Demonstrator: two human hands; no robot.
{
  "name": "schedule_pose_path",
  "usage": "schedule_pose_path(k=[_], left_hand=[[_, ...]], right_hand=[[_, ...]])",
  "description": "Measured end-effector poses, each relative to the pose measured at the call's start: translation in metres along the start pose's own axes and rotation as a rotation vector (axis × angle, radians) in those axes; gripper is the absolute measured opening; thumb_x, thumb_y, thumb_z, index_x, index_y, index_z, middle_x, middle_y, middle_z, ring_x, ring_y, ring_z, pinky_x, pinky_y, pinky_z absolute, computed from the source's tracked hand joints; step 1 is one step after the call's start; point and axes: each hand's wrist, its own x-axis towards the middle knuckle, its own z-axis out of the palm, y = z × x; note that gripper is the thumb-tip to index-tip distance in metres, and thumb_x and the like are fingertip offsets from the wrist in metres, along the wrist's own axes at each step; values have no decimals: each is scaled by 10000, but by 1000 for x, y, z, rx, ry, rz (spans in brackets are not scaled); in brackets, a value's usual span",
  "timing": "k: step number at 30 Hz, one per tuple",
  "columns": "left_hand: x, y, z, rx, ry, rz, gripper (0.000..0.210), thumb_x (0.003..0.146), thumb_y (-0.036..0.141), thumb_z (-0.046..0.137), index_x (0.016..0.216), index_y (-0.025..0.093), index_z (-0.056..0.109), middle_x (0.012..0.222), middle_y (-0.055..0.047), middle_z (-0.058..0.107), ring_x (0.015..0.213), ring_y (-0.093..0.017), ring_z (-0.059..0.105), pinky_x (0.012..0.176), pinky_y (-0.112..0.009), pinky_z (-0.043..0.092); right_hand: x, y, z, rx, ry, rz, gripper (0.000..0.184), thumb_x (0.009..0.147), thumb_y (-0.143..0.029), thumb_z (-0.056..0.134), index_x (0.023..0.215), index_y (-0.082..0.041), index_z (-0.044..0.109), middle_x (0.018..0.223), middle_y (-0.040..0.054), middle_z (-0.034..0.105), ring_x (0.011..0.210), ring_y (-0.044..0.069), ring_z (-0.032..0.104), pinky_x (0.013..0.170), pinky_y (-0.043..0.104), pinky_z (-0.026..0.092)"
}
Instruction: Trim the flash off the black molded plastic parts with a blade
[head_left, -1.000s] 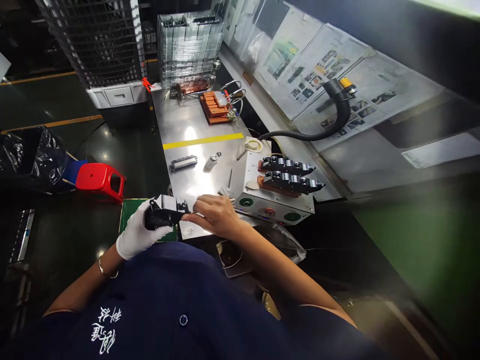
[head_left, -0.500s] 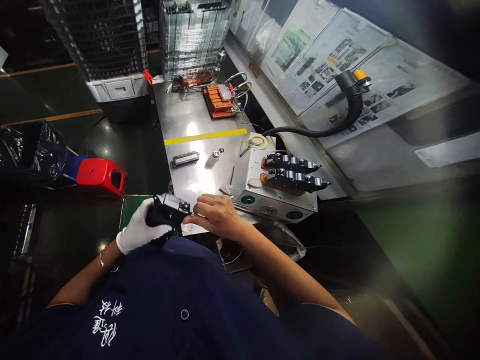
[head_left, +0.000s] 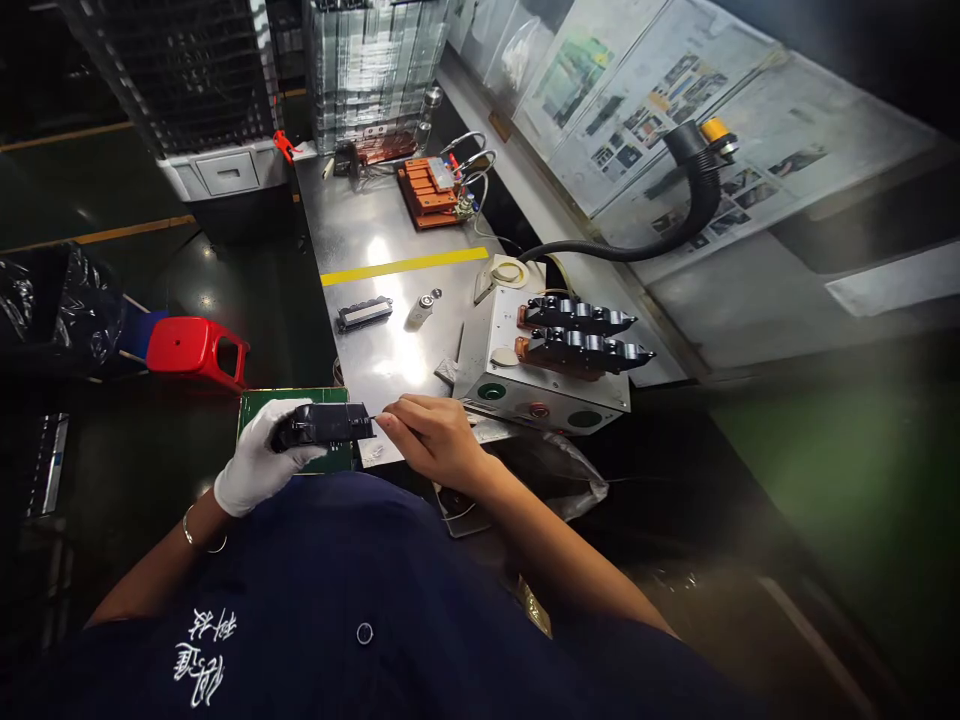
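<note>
My left hand [head_left: 259, 460], in a white glove, is closed around one end of a black moulded plastic part [head_left: 330, 423] in front of my body. Its long side lies roughly level, pointing right. My bare right hand [head_left: 431, 432] is closed in a pinch at the part's right end. Something thin and dark seems to show between the fingertips and the part, too small to name. Beyond my hands, a similar black part with a pale strip [head_left: 364, 314] lies on the metal table [head_left: 382, 365], beside a small whitish bottle [head_left: 421, 312].
To the right, a grey box [head_left: 480, 350] carries two black parts [head_left: 585, 348] on copper-coloured bases. Farther back are an orange fixture [head_left: 429, 192] with hoses and stacked clear trays [head_left: 375, 80]. A black flexible duct [head_left: 697, 200] arches at right; a red stool [head_left: 187, 345] stands left.
The black part has been turned in my left hand, so a darker, flatter side now faces up. My left hand has shifted slightly left; my right hand stays at the part's end.
</note>
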Motion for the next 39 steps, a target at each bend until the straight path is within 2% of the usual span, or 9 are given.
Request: schedule_pose_path(k=[6, 9, 14, 17, 21, 25, 29, 35, 39], left_hand=[[4, 18, -8, 9, -215, 198, 384, 800, 208, 690, 1165, 210, 569, 1054, -91, 656, 944, -212, 632, 826, -364, 511], [8, 23, -10, 49, -199, 262, 402, 804, 129, 645, 1184, 227, 561, 1053, -93, 666, 951, -210, 632, 834, -369, 508], [10, 19, -12, 70, -191, 285, 384, 796, 108, 610, 1155, 245, 603, 1051, -83, 692, 961, -212, 647, 847, -379, 517], [11, 13, -11, -15, -193, 157, 349, 776, 188, 684, 1120, 223, 634, 1055, -88, 698, 970, -221, 646, 868, -383, 513], [22, 5, -10, -309, -278, -199, 523, 704, 368, 778, 1172, 183, 636, 1110, -98, 697, 1012, -255, 647, 888, -379, 513], [32, -1, -9, -622, -438, -438, 586, 683, 458, 779, 1183, 178, 659, 1100, -94, 708, 1044, -287, 641, 911, -383, 498], [33, -4, -4, -744, -449, -514, 641, 624, 474, 812, 1180, 187, 670, 1030, -87, 724, 996, -291, 654, 873, -380, 510], [28, -3, 3, -843, -398, -571, 629, 608, 474, 819, 1143, 172, 685, 992, -97, 720, 888, -250, 669, 792, -334, 524], [26, -3, 8, -863, -380, -596, 619, 603, 485, 818, 1112, 158, 690, 957, -99, 716, 815, -227, 667, 727, -309, 524]], right_hand=[[2, 8, 3, 10, -94, 55, 437, 986, -364, 373, 622, -168, 512, 566, -17, 465, 515, 82, 387, 521, 237, 258], [2, 8, -4, 202, -170, 69, 459, 987, -415, 336, 605, -180, 434, 560, -39, 404, 501, 71, 365, 509, 218, 274], [2, 6, -15, 402, -357, -32, 477, 965, -451, 410, 568, -195, 341, 527, -70, 305, 458, 52, 308, 476, 208, 248], [3, 8, -14, 359, -290, -100, 497, 988, -464, 348, 576, -189, 380, 534, -57, 339, 472, 60, 345, 493, 213, 267], [14, 10, -13, 89, -131, -251, 527, 907, -633, 403, 691, -166, 519, 605, -12, 466, 556, 97, 416, 523, 238, 267], [29, 7, -16, -59, -154, -373, 580, 857, -702, 398, 722, -161, 557, 639, -2, 489, 591, 107, 424, 523, 242, 236], [33, 6, -15, -116, -198, -400, 601, 894, -673, 338, 635, -167, 532, 599, -10, 450, 572, 105, 404, 522, 250, 215], [30, 10, -4, -172, -72, -373, 622, 896, -681, 308, 657, -164, 558, 616, 6, 483, 583, 116, 422, 530, 259, 234], [28, 12, -2, -197, -64, -336, 631, 901, -682, 285, 651, -171, 556, 619, 9, 482, 598, 123, 429, 545, 263, 251]])
